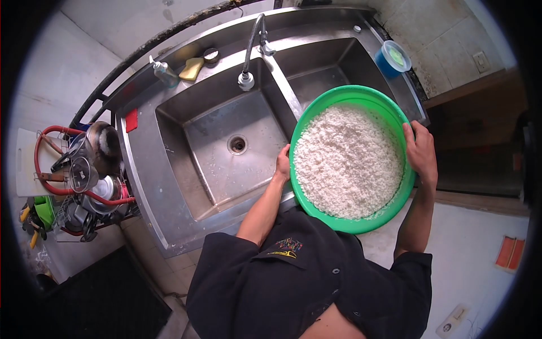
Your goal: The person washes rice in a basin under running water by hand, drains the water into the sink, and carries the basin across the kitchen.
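Observation:
A round green basin [323, 221] full of white rice [350, 164] is between my two hands, close to my body and over the front right part of the steel sink. My left hand [283, 163] grips the basin's left side, its fingers mostly hidden under the rim. On the opposite side my right hand [420, 151] is closed over the rim, the thumb and fingers curled against the wall. The basin covers part of the right sink bowl [316, 70]. To the left, the other sink bowl [226, 130] shows its drain and a few wet specks.
A flexible faucet [247, 79] hangs over the left bowl. On the back ledge are a soap bottle [164, 72], a yellow sponge [192, 69] and a small dark round container [212, 55]. A blue tub [389, 61] stands at right. A dish rack with pans [101, 141] is at left.

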Action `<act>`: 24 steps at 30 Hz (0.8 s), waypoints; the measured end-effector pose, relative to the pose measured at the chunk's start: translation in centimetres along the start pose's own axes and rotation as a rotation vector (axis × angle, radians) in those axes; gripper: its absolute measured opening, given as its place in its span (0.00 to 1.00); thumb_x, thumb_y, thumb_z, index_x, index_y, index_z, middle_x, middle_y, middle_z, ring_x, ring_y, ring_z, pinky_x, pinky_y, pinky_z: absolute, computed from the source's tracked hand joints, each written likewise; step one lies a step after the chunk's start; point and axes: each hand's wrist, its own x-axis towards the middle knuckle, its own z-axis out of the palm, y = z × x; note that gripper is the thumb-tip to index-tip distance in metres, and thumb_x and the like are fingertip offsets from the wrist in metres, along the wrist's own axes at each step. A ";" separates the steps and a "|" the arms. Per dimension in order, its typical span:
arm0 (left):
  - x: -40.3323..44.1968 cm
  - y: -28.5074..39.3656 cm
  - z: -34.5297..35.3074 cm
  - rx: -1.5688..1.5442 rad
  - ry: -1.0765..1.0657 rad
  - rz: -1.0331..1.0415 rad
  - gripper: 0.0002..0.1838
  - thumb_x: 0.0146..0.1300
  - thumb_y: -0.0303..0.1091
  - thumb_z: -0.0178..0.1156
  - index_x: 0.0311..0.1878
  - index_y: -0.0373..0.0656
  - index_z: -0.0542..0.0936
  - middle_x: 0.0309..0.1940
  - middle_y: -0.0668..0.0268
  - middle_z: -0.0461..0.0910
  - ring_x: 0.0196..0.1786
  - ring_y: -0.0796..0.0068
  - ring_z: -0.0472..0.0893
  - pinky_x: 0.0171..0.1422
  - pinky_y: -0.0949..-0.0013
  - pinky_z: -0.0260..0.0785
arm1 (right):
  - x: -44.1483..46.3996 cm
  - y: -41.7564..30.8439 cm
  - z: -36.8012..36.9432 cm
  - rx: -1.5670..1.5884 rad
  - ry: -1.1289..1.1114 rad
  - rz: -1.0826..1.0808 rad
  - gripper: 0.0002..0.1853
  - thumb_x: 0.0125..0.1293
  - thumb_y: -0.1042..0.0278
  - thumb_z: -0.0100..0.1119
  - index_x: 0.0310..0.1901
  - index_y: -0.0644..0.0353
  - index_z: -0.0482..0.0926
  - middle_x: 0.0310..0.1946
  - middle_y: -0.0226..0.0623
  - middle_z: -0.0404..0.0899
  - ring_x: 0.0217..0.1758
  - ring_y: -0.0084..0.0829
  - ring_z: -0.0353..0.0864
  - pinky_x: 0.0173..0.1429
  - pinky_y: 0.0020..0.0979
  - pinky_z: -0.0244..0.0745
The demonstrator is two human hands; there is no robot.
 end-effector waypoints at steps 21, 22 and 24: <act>0.0 -0.2 0.2 0.005 0.002 -0.019 0.28 0.74 0.48 0.36 0.57 0.34 0.76 0.52 0.55 0.81 0.52 0.60 0.81 0.61 0.59 0.73 | -0.1 -2.2 -0.7 -0.045 -0.033 0.060 0.18 0.72 0.60 0.50 0.33 0.70 0.69 0.29 0.62 0.73 0.38 0.64 0.70 0.39 0.50 0.65; 0.0 -0.2 0.1 0.008 0.004 -0.016 0.28 0.74 0.48 0.36 0.57 0.34 0.76 0.52 0.55 0.81 0.52 0.60 0.81 0.61 0.60 0.73 | -0.2 -2.3 -0.7 -0.047 -0.034 0.064 0.18 0.72 0.60 0.50 0.33 0.70 0.69 0.29 0.62 0.73 0.38 0.64 0.70 0.39 0.50 0.65; 0.1 -0.3 -0.1 -0.010 0.000 -0.024 0.28 0.74 0.48 0.37 0.57 0.35 0.76 0.52 0.55 0.81 0.52 0.61 0.81 0.62 0.60 0.72 | -0.2 -2.4 -0.7 -0.049 -0.034 0.071 0.18 0.72 0.60 0.50 0.33 0.70 0.69 0.28 0.62 0.73 0.38 0.65 0.70 0.39 0.50 0.65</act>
